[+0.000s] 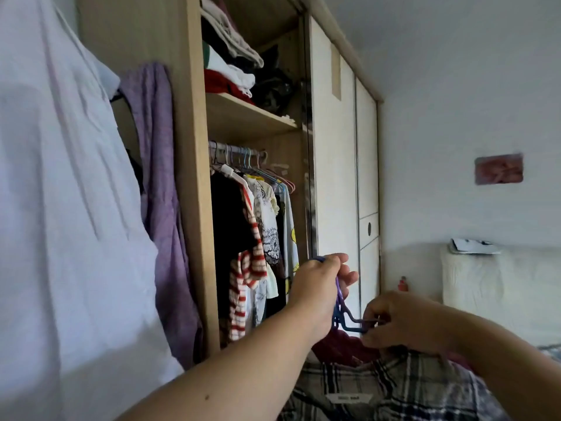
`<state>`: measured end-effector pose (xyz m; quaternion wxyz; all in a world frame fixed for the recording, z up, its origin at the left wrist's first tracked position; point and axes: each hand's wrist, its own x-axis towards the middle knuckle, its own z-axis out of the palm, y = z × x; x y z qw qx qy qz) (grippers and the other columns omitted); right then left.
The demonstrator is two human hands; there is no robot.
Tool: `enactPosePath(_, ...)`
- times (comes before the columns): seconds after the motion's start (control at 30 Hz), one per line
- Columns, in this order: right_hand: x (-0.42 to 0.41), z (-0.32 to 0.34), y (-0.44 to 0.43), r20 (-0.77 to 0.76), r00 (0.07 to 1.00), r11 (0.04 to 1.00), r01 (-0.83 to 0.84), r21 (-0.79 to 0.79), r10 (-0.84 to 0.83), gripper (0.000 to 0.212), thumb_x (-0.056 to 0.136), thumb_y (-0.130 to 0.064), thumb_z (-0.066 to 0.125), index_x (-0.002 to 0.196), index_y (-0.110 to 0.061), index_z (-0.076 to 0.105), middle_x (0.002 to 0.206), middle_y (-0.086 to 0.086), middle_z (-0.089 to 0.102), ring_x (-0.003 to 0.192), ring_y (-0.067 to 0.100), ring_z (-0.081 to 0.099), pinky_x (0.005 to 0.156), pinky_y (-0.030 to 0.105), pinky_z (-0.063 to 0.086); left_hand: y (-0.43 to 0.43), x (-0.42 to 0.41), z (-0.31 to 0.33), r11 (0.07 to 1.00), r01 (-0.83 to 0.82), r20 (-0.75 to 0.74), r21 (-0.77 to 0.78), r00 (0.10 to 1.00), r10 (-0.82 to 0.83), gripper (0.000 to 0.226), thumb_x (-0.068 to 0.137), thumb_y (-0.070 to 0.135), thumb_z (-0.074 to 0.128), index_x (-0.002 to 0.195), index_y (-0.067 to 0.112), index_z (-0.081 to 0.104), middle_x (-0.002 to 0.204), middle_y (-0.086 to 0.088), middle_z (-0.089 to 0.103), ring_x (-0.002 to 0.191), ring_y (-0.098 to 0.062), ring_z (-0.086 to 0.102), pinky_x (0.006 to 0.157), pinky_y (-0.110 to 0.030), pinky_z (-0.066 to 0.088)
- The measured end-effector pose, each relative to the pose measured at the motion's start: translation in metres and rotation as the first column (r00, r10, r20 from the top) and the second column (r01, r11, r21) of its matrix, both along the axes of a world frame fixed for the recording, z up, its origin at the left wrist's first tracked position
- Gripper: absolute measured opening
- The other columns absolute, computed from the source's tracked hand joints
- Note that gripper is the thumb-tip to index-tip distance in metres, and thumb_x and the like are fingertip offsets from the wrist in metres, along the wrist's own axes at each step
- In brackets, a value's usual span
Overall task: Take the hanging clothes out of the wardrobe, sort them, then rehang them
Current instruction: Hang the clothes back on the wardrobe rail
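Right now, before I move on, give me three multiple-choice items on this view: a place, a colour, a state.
1. The folded clothes lie: A on the shelf above the rail; B on the floor; C in a basket.
2. The hanger is: A yellow; B purple; C white.
3. The left hand is: A open; B gripping the hanger; C resting on the shelf.
Key: 1A, stacked over the rail; 2B, purple-blue plastic shows; 3B, it curls round the hook.

Left hand (pixel 318 284) grips the purple hanger (pixel 346 314) by its hook, right hand (pixel 403 323) pinches its shoulder, just above a plaid shirt (pixel 394 387). Behind, the open wardrobe (pixel 194 177) holds clothes (pixel 261 223) on a rail (pixel 239 147).
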<state>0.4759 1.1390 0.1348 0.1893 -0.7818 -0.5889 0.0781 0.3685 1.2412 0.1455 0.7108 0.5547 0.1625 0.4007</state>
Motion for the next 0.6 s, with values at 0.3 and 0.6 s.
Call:
enactPosePath(0.3,0.065,0.043,0.104,0.071,0.997,0.996,-0.008,0.091,0.002,0.017,0.078,-0.04,0.07,0.086,-0.026,0.07,0.082,-0.007,0.068,0.073,0.003,0.06,0.07,0.021,0.047,0.106,0.058,0.044,0.96,-0.063,-0.144,0.271,0.984,0.106,0.017,0.096,0.014,0.048,0.089,0.014,0.063,0.079,0.001,0.066,0.08,-0.016,0.069,0.071,-0.026,0.053)
enactPosePath(0.6,0.106,0.079,0.24,0.067,0.972,0.949,-0.234,0.212,0.225,0.017,0.075,-0.037,0.073,0.075,-0.021,0.069,0.069,-0.006,0.063,0.064,0.001,0.054,0.064,0.021,0.042,0.219,0.073,0.096,0.832,-0.134,-0.244,0.539,0.92,0.306,0.014,0.088,0.004,0.059,0.076,0.012,0.06,0.084,-0.009,0.067,0.069,-0.019,0.064,0.057,-0.021,0.052)
